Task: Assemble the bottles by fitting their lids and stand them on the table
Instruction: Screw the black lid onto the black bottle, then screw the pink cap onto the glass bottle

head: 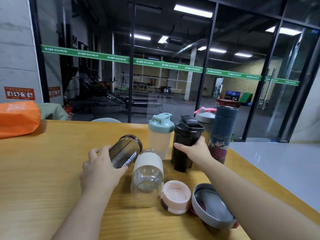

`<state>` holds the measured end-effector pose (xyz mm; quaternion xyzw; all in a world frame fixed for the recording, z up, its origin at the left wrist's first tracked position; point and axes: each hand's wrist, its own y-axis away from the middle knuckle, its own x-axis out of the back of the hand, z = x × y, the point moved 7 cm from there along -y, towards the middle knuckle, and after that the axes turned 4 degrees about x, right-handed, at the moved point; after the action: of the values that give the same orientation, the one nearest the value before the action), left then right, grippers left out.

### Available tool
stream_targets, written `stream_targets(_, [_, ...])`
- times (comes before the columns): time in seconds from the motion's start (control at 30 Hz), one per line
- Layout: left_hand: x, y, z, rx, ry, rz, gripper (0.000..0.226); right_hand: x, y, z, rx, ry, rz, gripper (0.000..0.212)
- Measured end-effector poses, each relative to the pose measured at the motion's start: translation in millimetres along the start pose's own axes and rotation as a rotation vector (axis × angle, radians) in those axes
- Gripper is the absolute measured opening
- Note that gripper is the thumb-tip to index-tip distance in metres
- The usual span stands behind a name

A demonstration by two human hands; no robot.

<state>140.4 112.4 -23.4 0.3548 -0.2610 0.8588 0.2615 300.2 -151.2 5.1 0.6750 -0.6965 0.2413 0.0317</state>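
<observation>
My right hand (194, 149) grips a black shaker bottle (186, 144) that stands upright with its black lid on. My left hand (98, 165) holds a dark smoky MyProtein shaker cup (125, 150), lying on its side with its open mouth pointing away. A clear glass bottle with a cream sleeve (147, 177) lies lidless between my arms. A pink screw lid (175, 196) and a grey shaker lid (212, 207) lie near the front edge.
A capped pale shaker with a teal lid (161, 134), a grey shaker with a pink loop (205, 117) and a tall dark blue flask (221, 134) stand at the back of the wooden table (43, 170). An orange bag (17, 118) lies far left. The table's right edge is close.
</observation>
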Motion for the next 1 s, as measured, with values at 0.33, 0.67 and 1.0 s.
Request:
stream_targets(0.33, [2,2,5,-0.039,-0.048,0.021,0.072,-3,-2,-1,-0.042,0.057,-0.038,0.084])
stream_targets(0.67, [17,9,18,-0.127,0.021,0.167,0.049,7,32,0,-0.155,0.335,-0.242,0.088])
stream_targets(1.0, [-9,64,82,-0.733,0.235,-0.253,0.042,-14,104,-34,0.243,0.782,-0.828,0.081])
